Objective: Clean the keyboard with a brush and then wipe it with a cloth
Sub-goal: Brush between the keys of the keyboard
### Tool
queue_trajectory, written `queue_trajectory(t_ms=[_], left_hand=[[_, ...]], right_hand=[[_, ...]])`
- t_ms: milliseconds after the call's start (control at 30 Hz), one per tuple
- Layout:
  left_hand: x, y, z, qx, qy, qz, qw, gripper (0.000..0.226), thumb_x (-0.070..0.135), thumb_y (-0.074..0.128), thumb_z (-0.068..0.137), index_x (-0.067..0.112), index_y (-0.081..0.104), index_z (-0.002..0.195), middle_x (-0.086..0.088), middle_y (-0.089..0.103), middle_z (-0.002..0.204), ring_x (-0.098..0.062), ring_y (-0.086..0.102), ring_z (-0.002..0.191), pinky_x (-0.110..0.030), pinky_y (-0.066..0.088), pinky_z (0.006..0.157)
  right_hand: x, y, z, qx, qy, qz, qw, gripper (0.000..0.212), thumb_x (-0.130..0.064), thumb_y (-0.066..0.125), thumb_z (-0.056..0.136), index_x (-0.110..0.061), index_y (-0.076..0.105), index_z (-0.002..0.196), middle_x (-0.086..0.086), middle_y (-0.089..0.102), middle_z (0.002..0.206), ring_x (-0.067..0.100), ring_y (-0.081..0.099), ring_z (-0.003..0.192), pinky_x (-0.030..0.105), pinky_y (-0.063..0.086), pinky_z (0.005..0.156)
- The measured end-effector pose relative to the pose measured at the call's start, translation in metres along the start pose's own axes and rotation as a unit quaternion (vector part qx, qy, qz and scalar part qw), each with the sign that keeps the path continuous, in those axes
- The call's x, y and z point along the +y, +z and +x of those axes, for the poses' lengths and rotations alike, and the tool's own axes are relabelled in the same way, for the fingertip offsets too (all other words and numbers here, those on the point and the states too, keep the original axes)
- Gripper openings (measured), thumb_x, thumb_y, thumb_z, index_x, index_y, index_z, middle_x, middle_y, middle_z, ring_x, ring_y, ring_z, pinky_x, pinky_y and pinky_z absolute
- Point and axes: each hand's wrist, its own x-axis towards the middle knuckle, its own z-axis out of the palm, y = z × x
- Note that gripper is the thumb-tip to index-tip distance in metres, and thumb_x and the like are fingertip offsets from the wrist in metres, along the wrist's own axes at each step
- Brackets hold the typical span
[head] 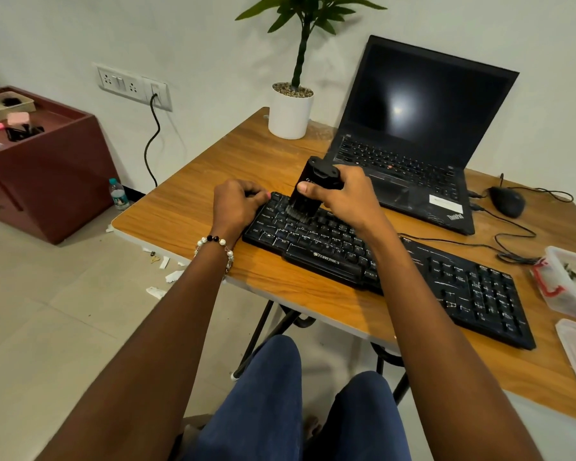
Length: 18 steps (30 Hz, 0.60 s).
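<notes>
The keyboard [379, 261] is laid diagonally across the wooden worktop [187, 207], its left end nearest the worktop's left edge, presumably so the whole key field is within reach from the seat. The left hand [238, 201] is set on the keyboard's top-left corner w/ fingers curled over the edge; this is judged to be bracing, so the board is not dragged about under brush strokes. The brush [310, 191], a stubby black block w/ bristles at the bottom, is gripped by the right hand [343, 197]: thumb on the near face, fingers wrapped round the far side. It is held upright, bristles down, so the tips can be worked between keys. Bristles are touching the upper-left key rows, just right of the left hand. Most of the keyboard, incl. the numpad, stretches away to the right under the right forearm. No cloth can be identified for certain; the wipe step is judged not yet begun.
</notes>
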Motion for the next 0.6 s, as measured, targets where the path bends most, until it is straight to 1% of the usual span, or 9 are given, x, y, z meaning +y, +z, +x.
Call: queue_trajectory(t_ms=[100,167,267,300,333,400,467,567,600], left_hand=[[0.0,0.0,0.0,0.002,0.001,0.001,1.0,0.015,0.015,0.075,0.082,0.005,0.076,0.093,-0.007,0.074,0.093,-0.007,0.062,0.077,0.0,0.039,0.06],[0.001,0.0,0.0,0.002,0.001,0.002,1.0,0.015,0.015,0.075,0.082,0.005,0.076,0.093,-0.006,0.073,0.093,-0.006,0.061,0.076,0.0,0.039,0.059],[0.001,0.0,-0.001,0.005,0.003,0.004,1.0,0.016,0.015,0.075,0.082,0.005,0.076,0.094,-0.006,0.073,0.094,-0.006,0.06,0.077,0.001,0.038,0.059],[0.001,0.0,-0.001,0.006,0.006,0.006,1.0,0.016,0.015,0.075,0.082,0.005,0.076,0.094,-0.006,0.073,0.095,-0.006,0.06,0.078,0.002,0.038,0.059],[0.001,0.0,-0.001,0.007,0.006,0.006,1.0,0.016,0.015,0.075,0.081,0.005,0.076,0.094,-0.007,0.073,0.095,-0.006,0.06,0.078,0.002,0.038,0.06],[0.001,0.0,0.0,0.007,0.002,0.003,1.0,0.016,0.015,0.076,0.081,0.005,0.076,0.094,-0.007,0.073,0.095,-0.006,0.061,0.078,0.003,0.038,0.06],[0.001,0.0,-0.001,0.007,0.0,0.003,1.0,0.017,0.016,0.076,0.081,0.006,0.076,0.094,-0.006,0.074,0.095,-0.006,0.061,0.078,0.003,0.039,0.061],[0.001,0.0,-0.001,0.004,0.003,0.004,1.0,0.016,0.016,0.076,0.081,0.006,0.076,0.094,-0.005,0.073,0.094,-0.007,0.062,0.08,-0.001,0.039,0.063],[0.001,0.0,0.0,0.003,0.004,0.004,1.0,0.016,0.016,0.075,0.081,0.005,0.076,0.094,-0.003,0.073,0.093,-0.006,0.062,0.08,0.0,0.039,0.063]], right_hand=[[0.005,-0.005,-0.003,-0.014,0.018,-0.011,1.0,0.034,-0.038,0.077,0.079,-0.013,0.067,0.098,0.001,0.069,0.093,0.014,0.062,0.085,0.023,0.046,0.066],[0.006,-0.016,-0.003,-0.027,0.03,-0.046,0.998,0.04,-0.037,0.077,0.079,-0.009,0.065,0.104,0.004,0.068,0.096,0.016,0.062,0.086,0.023,0.046,0.063],[0.001,-0.03,-0.002,-0.025,0.015,-0.144,0.989,0.04,-0.035,0.078,0.078,-0.006,0.064,0.103,0.006,0.066,0.095,0.02,0.061,0.086,0.02,0.041,0.059],[-0.002,-0.031,-0.002,-0.017,0.005,-0.149,0.989,0.038,-0.035,0.078,0.078,-0.007,0.065,0.102,0.005,0.065,0.093,0.019,0.06,0.084,0.02,0.04,0.059],[-0.004,-0.029,-0.003,-0.011,-0.002,-0.13,0.991,0.035,-0.035,0.078,0.079,-0.008,0.066,0.099,0.003,0.066,0.091,0.015,0.059,0.082,0.019,0.04,0.06],[-0.007,-0.022,-0.007,0.002,0.0,-0.056,0.998,0.03,-0.035,0.077,0.079,-0.009,0.067,0.092,-0.001,0.066,0.088,0.006,0.057,0.079,0.02,0.041,0.064],[-0.005,-0.016,-0.01,0.01,0.011,-0.008,1.0,0.03,-0.036,0.077,0.079,-0.01,0.067,0.091,-0.001,0.067,0.09,0.004,0.057,0.081,0.022,0.042,0.066],[0.003,-0.018,-0.015,-0.001,0.037,-0.009,0.999,0.03,-0.035,0.077,0.08,-0.012,0.066,0.096,-0.005,0.066,0.091,0.0,0.057,0.081,0.018,0.041,0.064],[0.005,-0.023,-0.016,-0.011,0.046,-0.019,0.999,0.03,-0.034,0.077,0.08,-0.013,0.064,0.097,-0.007,0.065,0.09,0.0,0.056,0.08,0.017,0.04,0.062]])
